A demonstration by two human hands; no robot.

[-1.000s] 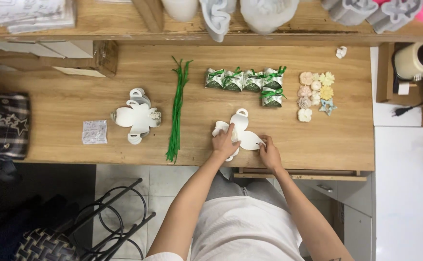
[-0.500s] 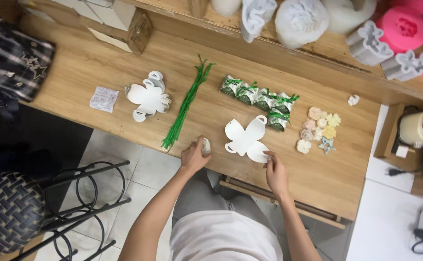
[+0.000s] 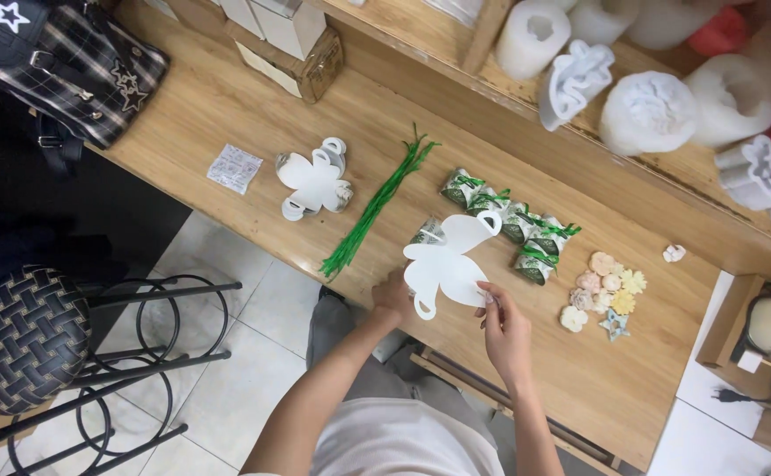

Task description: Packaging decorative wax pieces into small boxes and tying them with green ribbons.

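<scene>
A white flower-shaped card cutout (image 3: 447, 264) is raised a little off the wooden table (image 3: 227, 106), and both my hands hold it. My left hand (image 3: 392, 298) grips its lower left lobe. The fingertips of my right hand (image 3: 504, 333) pinch its right edge. One green-and-white packet (image 3: 428, 234) peeks out from behind the cutout. More of these packets (image 3: 518, 231) lie in a row just beyond. A bundle of green ties (image 3: 375, 204) lies slantwise to the left of my hands.
Another white cutout (image 3: 313, 181) and a small printed sheet (image 3: 234, 167) lie at the left. Several small paper flowers (image 3: 601, 293) sit at the right. White and pink moulds (image 3: 650, 110) line the back shelf. A checked bag (image 3: 68, 57) and a woven stool (image 3: 24, 339) are at the left.
My view has swung and come closer. The cutout has been picked up from the table and turned; my left hand, which was apart from it, now grips it.
</scene>
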